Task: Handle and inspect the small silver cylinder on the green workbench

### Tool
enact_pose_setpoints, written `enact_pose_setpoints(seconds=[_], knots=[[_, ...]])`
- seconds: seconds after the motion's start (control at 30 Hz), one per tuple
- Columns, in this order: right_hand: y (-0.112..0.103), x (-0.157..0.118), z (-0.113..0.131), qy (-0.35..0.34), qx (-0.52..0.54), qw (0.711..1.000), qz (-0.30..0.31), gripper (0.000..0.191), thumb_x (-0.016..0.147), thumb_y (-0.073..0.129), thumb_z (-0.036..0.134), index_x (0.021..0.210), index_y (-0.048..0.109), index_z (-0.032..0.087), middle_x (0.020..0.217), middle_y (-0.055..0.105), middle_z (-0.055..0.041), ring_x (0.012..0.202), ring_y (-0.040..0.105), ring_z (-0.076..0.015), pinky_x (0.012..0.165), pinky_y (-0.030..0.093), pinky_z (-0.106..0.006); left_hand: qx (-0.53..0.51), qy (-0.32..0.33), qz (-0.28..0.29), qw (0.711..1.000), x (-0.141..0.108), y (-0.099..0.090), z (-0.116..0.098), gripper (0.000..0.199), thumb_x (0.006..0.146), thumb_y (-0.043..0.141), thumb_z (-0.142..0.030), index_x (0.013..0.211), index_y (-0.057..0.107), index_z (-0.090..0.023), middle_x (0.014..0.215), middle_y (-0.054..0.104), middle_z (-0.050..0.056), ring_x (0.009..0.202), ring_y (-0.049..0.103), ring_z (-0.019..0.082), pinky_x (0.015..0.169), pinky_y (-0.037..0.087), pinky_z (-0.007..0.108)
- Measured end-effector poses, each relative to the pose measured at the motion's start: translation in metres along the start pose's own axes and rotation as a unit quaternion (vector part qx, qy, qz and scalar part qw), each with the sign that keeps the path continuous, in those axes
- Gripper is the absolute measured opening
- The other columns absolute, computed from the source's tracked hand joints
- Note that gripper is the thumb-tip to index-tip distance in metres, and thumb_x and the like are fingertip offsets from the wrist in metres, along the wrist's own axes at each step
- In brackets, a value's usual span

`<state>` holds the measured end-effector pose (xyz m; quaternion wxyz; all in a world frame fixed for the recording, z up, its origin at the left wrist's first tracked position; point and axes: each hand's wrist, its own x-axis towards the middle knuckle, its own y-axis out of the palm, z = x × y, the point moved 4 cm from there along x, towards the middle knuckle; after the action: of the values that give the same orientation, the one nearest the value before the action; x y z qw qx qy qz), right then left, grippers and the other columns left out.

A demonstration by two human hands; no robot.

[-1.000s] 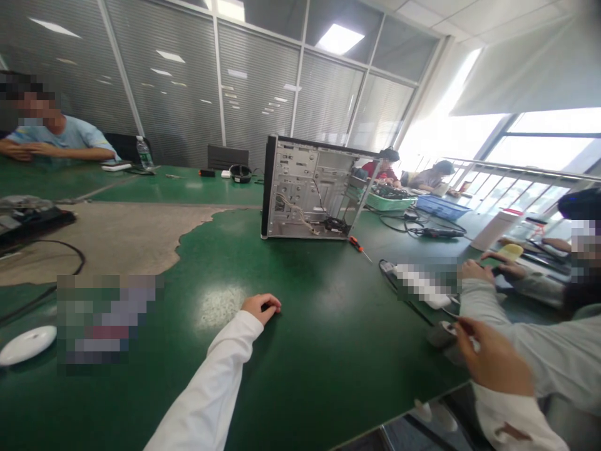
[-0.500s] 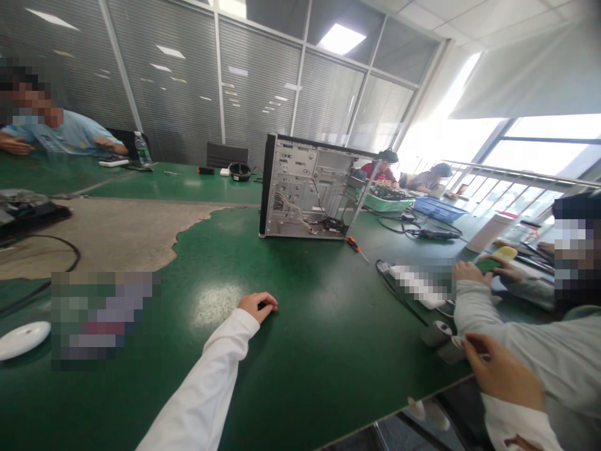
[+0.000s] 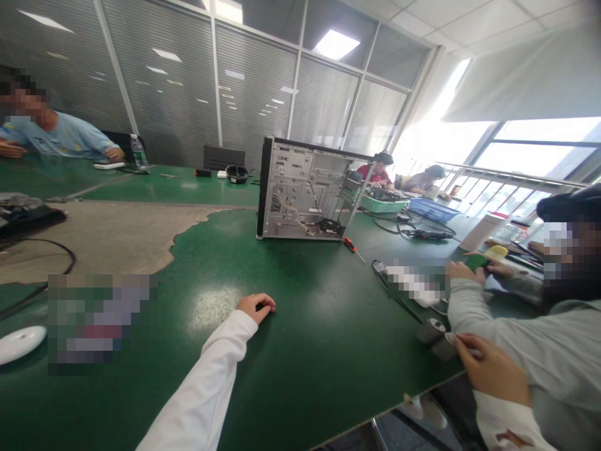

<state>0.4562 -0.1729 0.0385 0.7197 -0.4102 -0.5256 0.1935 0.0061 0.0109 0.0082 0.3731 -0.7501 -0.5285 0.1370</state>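
Note:
My left hand point(image 3: 255, 307) rests on the green table top point(image 3: 300, 369), its fingers curled in loosely toward the thumb; I make out nothing in it. At the right edge of the table, my right hand point(image 3: 495, 369) pinches the top of a grey cylindrical roll point(image 3: 444, 346) with a pale centre. A second grey roll point(image 3: 431, 331) stands right beside it. Farther back, an open computer case point(image 3: 307, 194) stands upright with its bare metal inside and loose wires facing me. An orange-handled screwdriver point(image 3: 350, 245) lies by its lower right corner.
A co-worker in a grey sleeve point(image 3: 488, 326) sits close on my right, holding something green. Nearby are a blurred white power strip point(image 3: 413, 285), a green basket point(image 3: 382, 203) and a blue basket point(image 3: 434, 210). A white oval object point(image 3: 21, 344) lies at left.
The whole view has shifted slightly. My right hand stays at the grey roll, and my left hand keeps its place on the table. The neighbour's head has come farther into view.

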Motion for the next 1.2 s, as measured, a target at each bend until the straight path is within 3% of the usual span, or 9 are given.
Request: enact_pose_setpoints(seconds=[0.17,0.27,0.4,0.53,0.7,0.8,0.93,1.07,1.2], knots=[[0.0,-0.004,0.004,-0.029,-0.004,0.999,-0.034,0.033,0.067,0.039,0.044,0.08,0.057,0.019,0.087,0.058,-0.0051,0.07,0.054,-0.0202,0.063,0.042,-0.031,-0.005,-0.003,-0.004,1.0,-0.001,-0.003,-0.003,0.016,0.065,0.045,-0.019,0.072,0.059,-0.019,0.07,0.066,-0.001,0.073,0.058,0.013,0.072,0.042,0.024],[0.003,0.002,0.013,-0.079,-0.025,0.996,-0.036,0.041,0.068,0.038,0.043,0.095,0.053,0.017,0.095,0.055,-0.0085,0.081,0.052,-0.023,0.07,0.04,-0.034,-0.006,-0.006,-0.004,1.0,-0.002,-0.004,-0.004,0.015,0.065,0.046,-0.019,0.072,0.059,-0.02,0.069,0.066,-0.001,0.073,0.058,0.013,0.071,0.042,0.024],[0.021,0.02,0.021,-0.138,-0.033,0.986,0.092,0.044,0.07,0.04,0.04,0.11,0.043,0.022,0.099,0.054,-0.0066,0.085,0.053,-0.0221,0.066,0.042,-0.033,-0.015,-0.007,-0.008,1.0,-0.003,-0.004,-0.006,0.015,0.064,0.046,-0.018,0.071,0.059,-0.02,0.069,0.066,-0.001,0.072,0.058,0.013,0.071,0.043,0.024],[0.042,0.04,0.021,-0.179,-0.031,0.955,0.235,0.032,0.069,0.042,0.032,0.099,0.051,0.024,0.094,0.057,-0.0052,0.077,0.056,-0.0197,0.064,0.042,-0.032,-0.027,-0.006,-0.013,1.0,-0.003,-0.004,-0.005,0.014,0.063,0.047,-0.018,0.07,0.059,-0.02,0.067,0.066,-0.002,0.071,0.058,0.013,0.07,0.043,0.024],[0.046,0.062,0.034,-0.202,-0.058,0.946,0.247,0.028,0.066,0.047,0.037,0.09,0.056,0.026,0.087,0.062,-0.0025,0.08,0.056,-0.0212,0.069,0.039,-0.035,-0.025,-0.004,-0.009,1.0,-0.001,-0.001,0.001,0.015,0.063,0.047,-0.017,0.07,0.059,-0.02,0.068,0.066,-0.002,0.071,0.058,0.013,0.07,0.043,0.024],[0.043,0.068,0.062,-0.242,-0.047,0.943,0.223,0.028,0.066,0.047,0.038,0.089,0.057,0.025,0.086,0.062,-0.0022,0.08,0.055,-0.0203,0.076,0.035,-0.037,-0.025,-0.001,-0.009,1.0,-0.001,-0.001,0.0,0.015,0.063,0.046,-0.017,0.071,0.059,-0.019,0.068,0.066,-0.001,0.071,0.059,0.013,0.07,0.043,0.024],[0.039,0.064,0.118,-0.282,-0.011,0.94,0.193,0.024,0.067,0.049,0.032,0.088,0.056,0.023,0.086,0.061,-0.0033,0.079,0.055,-0.0189,0.079,0.032,-0.038,-0.035,-0.003,-0.012,0.999,-0.002,-0.003,-0.003,0.014,0.063,0.047,-0.018,0.07,0.059,-0.02,0.067,0.066,-0.002,0.071,0.059,0.013,0.071,0.043,0.024],[0.032,0.05,0.19,-0.328,0.078,0.924,0.18,0.027,0.069,0.05,0.027,0.095,0.052,0.021,0.084,0.06,-0.0041,0.081,0.053,-0.0176,0.082,0.029,-0.038,-0.038,-0.006,-0.011,0.999,-0.003,-0.003,-0.004,0.013,0.063,0.048,-0.018,0.071,0.058,-0.019,0.067,0.066,-0.001,0.072,0.059,0.013,0.072,0.043,0.025],[0.023,0.034,0.27,-0.358,0.195,0.895,0.182,0.038,0.067,0.053,0.024,0.104,0.046,0.022,0.089,0.058,-0.0042,0.085,0.051,-0.0171,0.082,0.029,-0.035,-0.046,0.007,-0.038,0.998,-0.003,-0.004,-0.002,0.026,0.061,0.051,-0.018,0.087,0.053,-0.019,0.079,0.065,0.002,0.08,0.057,0.015,0.078,0.041,0.029]])
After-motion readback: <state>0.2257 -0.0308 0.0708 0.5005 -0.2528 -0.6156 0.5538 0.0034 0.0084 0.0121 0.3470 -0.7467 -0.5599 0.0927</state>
